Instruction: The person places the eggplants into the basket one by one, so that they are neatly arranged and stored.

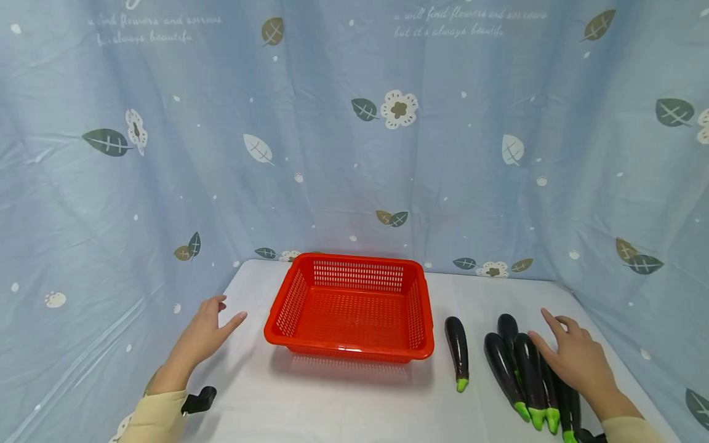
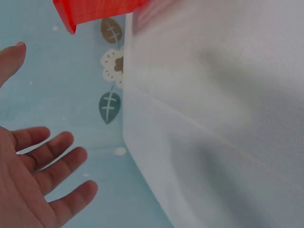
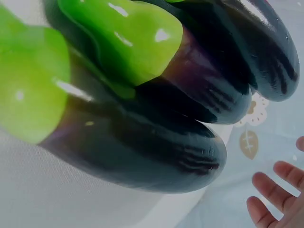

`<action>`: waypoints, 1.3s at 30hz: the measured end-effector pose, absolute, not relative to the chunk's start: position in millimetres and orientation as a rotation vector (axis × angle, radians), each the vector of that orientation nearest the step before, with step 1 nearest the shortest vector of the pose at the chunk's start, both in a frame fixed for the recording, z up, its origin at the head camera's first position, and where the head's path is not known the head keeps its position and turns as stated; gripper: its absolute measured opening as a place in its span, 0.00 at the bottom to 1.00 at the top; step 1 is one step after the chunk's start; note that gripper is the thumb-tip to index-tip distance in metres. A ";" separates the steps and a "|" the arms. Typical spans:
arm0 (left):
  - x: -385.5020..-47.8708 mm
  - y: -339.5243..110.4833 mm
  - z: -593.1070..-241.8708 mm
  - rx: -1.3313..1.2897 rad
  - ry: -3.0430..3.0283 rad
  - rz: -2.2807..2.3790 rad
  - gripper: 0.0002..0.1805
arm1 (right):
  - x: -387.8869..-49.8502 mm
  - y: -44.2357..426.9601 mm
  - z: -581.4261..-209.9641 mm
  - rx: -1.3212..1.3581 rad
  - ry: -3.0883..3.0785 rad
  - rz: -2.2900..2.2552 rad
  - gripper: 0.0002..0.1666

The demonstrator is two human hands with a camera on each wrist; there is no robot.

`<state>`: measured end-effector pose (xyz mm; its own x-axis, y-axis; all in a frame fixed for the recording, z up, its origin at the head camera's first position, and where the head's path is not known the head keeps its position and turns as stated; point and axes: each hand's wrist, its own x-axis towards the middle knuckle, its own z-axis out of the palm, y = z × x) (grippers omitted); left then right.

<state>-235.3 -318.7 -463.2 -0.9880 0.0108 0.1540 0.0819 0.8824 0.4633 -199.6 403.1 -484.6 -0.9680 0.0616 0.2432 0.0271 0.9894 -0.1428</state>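
Over the right side of the table, my right hand hovers with spread fingers above a pile of several dark purple eggplants with green stem ends. It holds nothing. In the right wrist view the eggplants lie close together, the hand's fingers apart from them. A single eggplant lies between the pile and a red plastic basket. The basket has slotted walls and nothing inside. To its left, my left hand is raised with relaxed fingers, holding nothing; the left wrist view shows its palm.
A white table bears everything. Behind it and at both sides hangs a light blue curtain printed with leaves and flowers. A black wrist device sits at the left wrist.
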 end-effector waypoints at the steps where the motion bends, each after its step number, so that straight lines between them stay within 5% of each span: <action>1: -235.1 -317.9 -462.7 -0.071 -2.907 -0.735 0.49 | -199.0 404.0 -484.3 -0.063 -2.886 0.211 0.47; 16: -233.2 -311.5 -461.5 -0.063 -2.920 -0.830 0.47 | -190.7 420.0 -490.3 -0.077 -3.008 0.303 0.37; 39: -234.3 -294.2 -465.4 -0.245 -2.918 -1.024 0.46 | -181.0 428.4 -499.8 -0.157 -3.194 0.422 0.38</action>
<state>-234.3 -294.2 -465.4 -0.9868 0.1351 0.0893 0.1613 0.7697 0.6177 -181.0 428.4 -499.8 -0.9918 0.0855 -0.0954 0.1073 0.9611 -0.2545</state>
